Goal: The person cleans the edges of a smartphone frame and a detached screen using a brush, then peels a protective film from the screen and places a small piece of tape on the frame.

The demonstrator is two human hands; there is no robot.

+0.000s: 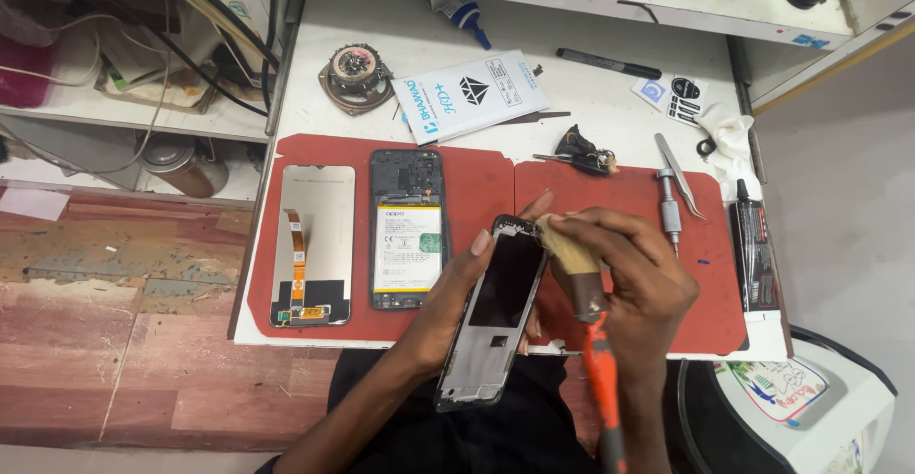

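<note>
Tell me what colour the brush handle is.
Orange on the brush handle, clearest in the head view.

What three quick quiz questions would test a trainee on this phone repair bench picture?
1. True or false: the left hand holds the phone frame.
2. Which tool is in the right hand? A tweezers, B brush, C marker
3. What lies on the red mat left of the opened phone?

Key: 1 true. 2 B. 3 The screen panel, lying back side up with an orange flex cable.
</note>
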